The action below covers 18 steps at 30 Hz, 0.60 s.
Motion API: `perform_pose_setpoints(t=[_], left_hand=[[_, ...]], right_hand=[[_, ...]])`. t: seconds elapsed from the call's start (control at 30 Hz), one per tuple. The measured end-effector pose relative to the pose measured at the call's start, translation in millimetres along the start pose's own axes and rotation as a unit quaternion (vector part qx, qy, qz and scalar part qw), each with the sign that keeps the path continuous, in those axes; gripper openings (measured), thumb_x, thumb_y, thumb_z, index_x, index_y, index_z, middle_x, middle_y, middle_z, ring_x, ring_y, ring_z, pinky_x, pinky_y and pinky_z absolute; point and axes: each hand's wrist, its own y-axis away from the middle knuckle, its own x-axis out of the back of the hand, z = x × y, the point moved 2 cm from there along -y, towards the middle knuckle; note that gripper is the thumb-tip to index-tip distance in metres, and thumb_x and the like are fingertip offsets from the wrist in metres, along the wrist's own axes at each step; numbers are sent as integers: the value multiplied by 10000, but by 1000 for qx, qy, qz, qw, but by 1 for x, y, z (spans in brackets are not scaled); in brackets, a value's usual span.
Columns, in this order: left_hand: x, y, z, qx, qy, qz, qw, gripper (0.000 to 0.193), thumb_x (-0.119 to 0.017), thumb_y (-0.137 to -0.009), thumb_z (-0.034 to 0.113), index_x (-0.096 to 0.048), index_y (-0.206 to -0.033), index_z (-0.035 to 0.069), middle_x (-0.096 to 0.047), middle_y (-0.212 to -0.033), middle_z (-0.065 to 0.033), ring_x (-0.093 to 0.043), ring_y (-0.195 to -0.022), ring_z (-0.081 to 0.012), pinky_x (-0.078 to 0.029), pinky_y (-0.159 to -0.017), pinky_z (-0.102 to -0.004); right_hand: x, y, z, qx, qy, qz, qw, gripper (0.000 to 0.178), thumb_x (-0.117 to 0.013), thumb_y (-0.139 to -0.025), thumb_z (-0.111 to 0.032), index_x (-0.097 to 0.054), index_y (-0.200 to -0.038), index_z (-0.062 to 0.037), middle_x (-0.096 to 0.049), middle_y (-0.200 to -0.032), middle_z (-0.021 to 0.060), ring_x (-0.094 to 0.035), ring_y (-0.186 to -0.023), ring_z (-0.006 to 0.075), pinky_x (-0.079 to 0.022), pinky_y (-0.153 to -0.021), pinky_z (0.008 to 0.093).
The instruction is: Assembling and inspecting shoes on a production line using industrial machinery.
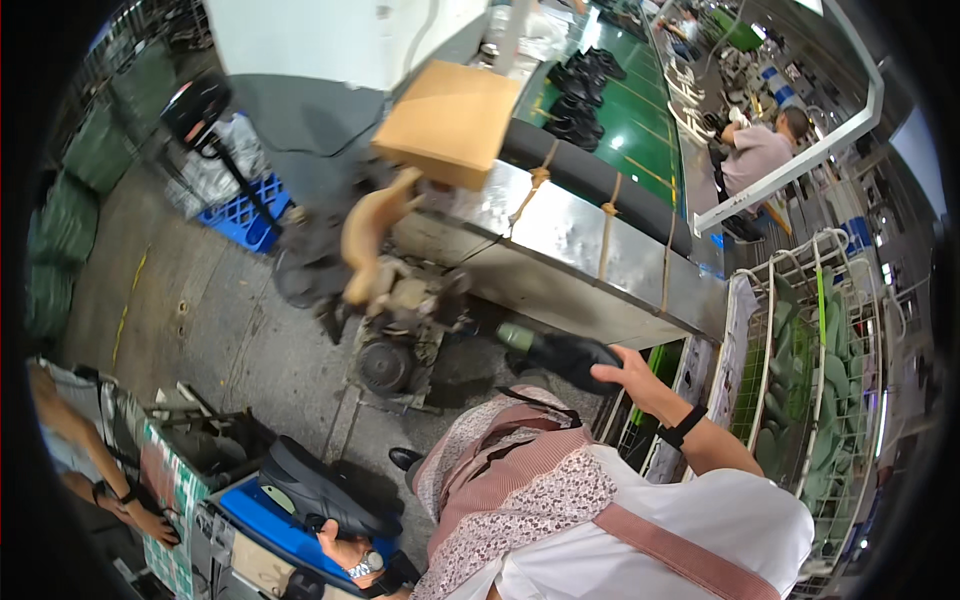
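My right hand [636, 383] is closed round one end of a black shoe [575, 358], held out over the floor in front of my apron. A green piece, like a shoe last, shows at the shoe's far end [514, 337]. At the lower left my left hand [345, 550] is closed on the near edge of a dark grey shoe [325, 488]. That shoe lies over a blue tray [262, 518], a pale oval patch on its side. Just what the left fingertips grip is partly hidden.
Ahead stands a machine [390, 365] with a blurred tan part [372, 235]. Behind it, a cardboard box [450, 115] rests on a metal-topped bench [560, 225]. On the right is a wire rack [820, 370] of green shoe-shaped pieces. A co-worker's arm [95, 450] reaches in at left.
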Motion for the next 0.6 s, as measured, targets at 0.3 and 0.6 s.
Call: perform_pose_setpoints(t=[0.3,0.6], left_hand=[[-270,29,-173,146,6,27,989,519,-627,-887,354,-591,-1243,-22,-682,-1133,-150,-677,-976,-289,-549,-877,-412],[-367,28,-276,192,70,-73,976,565,-588,-935,405,-547,-1286,-35,-664,-1177,-191,-678,-1010,-278,-547,-912,-391]], right_hand=[[205,-275,47,7,-86,0,996,540,-702,-890,-417,-612,-1194,19,-655,-1065,41,-598,-962,156,-458,-866,307],[98,-233,-18,252,24,-140,957,618,-671,-919,-277,-445,-1409,25,-480,-1409,143,-434,-1312,241,-335,-1097,385]])
